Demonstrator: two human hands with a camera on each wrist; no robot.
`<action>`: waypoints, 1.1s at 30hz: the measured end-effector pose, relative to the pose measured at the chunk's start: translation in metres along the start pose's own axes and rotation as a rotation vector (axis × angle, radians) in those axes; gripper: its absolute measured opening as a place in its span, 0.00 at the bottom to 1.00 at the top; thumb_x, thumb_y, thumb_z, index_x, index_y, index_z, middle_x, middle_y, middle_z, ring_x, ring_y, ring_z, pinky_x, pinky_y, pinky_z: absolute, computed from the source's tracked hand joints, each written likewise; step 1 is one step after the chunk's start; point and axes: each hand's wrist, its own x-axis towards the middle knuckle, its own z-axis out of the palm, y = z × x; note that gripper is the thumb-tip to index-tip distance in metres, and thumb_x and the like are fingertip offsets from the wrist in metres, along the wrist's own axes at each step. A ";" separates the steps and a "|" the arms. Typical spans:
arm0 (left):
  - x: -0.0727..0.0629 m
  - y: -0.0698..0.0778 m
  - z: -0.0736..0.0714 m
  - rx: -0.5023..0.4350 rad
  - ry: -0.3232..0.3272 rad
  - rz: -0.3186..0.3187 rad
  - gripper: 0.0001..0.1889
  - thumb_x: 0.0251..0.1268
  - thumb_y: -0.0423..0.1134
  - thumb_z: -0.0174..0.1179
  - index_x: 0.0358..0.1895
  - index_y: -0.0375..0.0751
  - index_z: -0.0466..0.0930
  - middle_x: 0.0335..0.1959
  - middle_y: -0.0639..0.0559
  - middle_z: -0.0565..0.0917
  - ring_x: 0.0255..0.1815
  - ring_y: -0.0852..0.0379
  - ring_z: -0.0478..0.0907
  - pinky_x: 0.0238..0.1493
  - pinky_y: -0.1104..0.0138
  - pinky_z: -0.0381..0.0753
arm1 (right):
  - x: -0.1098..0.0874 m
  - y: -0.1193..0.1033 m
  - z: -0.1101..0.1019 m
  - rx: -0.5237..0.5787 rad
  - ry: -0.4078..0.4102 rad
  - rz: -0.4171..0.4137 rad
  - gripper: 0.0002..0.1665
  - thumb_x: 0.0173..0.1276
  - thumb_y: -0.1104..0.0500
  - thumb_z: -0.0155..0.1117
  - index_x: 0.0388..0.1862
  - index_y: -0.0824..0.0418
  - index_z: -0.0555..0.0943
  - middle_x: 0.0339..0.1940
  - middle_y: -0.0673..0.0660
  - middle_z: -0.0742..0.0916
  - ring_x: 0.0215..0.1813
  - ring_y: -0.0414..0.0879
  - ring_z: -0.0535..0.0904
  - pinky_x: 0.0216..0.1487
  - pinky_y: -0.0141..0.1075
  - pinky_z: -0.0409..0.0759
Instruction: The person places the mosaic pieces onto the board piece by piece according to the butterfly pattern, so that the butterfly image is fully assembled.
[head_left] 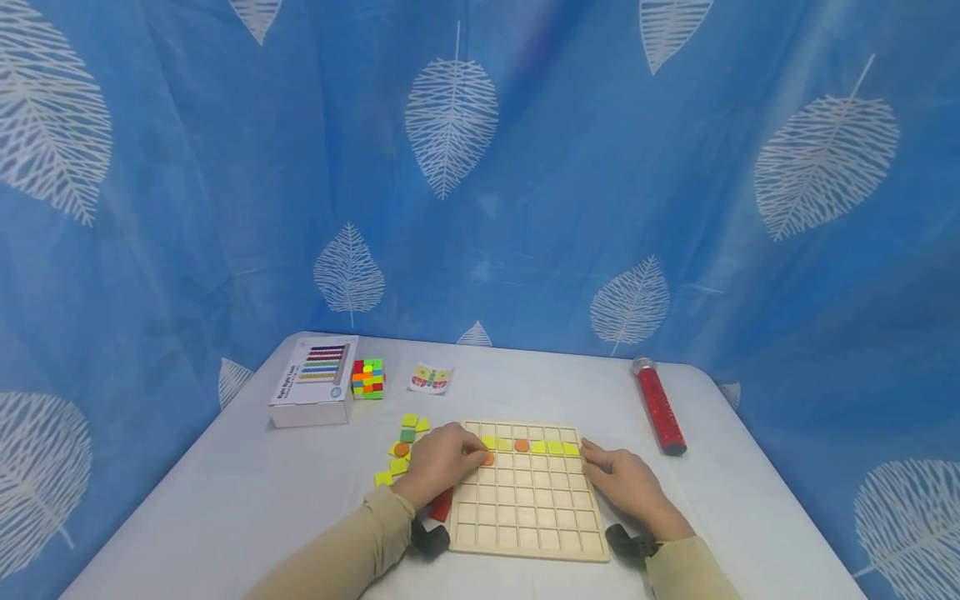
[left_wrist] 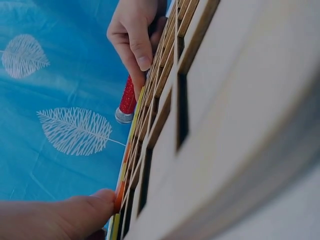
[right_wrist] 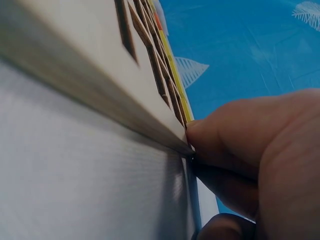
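A wooden grid board [head_left: 517,517] lies flat on the white table. Along its upper part sits a row of yellow pieces [head_left: 555,447] with an orange disc [head_left: 521,446] among them. My left hand [head_left: 442,457] reaches over the board's left edge and pinches another orange disc [head_left: 488,458] just below that row. In the left wrist view, the thumb lies against this disc [left_wrist: 119,197]; the other fingers are mostly hidden. My right hand [head_left: 626,483] holds the board's right edge, its thumb [right_wrist: 220,130] at the rim in the right wrist view.
Loose yellow pieces [head_left: 398,467], a green square [head_left: 407,435] and a red piece [head_left: 441,505] lie left of the board. Behind are a white box [head_left: 311,408], a puzzle cube [head_left: 368,379] and a pattern card [head_left: 430,379]. A red glittery tube [head_left: 660,408] lies at right.
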 end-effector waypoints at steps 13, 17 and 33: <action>-0.003 0.003 0.000 0.063 -0.002 0.033 0.07 0.63 0.53 0.71 0.37 0.58 0.94 0.29 0.66 0.76 0.28 0.64 0.70 0.27 0.70 0.69 | -0.002 0.001 0.000 0.014 0.013 -0.017 0.26 0.73 0.52 0.63 0.68 0.55 0.80 0.73 0.50 0.78 0.76 0.59 0.71 0.73 0.60 0.67; -0.005 0.007 -0.002 0.099 0.002 0.055 0.07 0.63 0.53 0.71 0.38 0.58 0.94 0.29 0.65 0.76 0.26 0.64 0.69 0.25 0.71 0.68 | -0.002 0.002 -0.001 0.010 0.012 -0.014 0.26 0.73 0.52 0.64 0.69 0.55 0.80 0.73 0.50 0.78 0.76 0.59 0.70 0.73 0.60 0.67; 0.009 -0.058 -0.056 -0.249 0.165 -0.351 0.12 0.70 0.50 0.65 0.50 0.52 0.89 0.46 0.55 0.88 0.42 0.53 0.78 0.49 0.56 0.78 | -0.001 0.001 0.000 0.026 -0.003 -0.001 0.27 0.73 0.52 0.64 0.70 0.55 0.79 0.74 0.50 0.77 0.77 0.59 0.69 0.74 0.60 0.66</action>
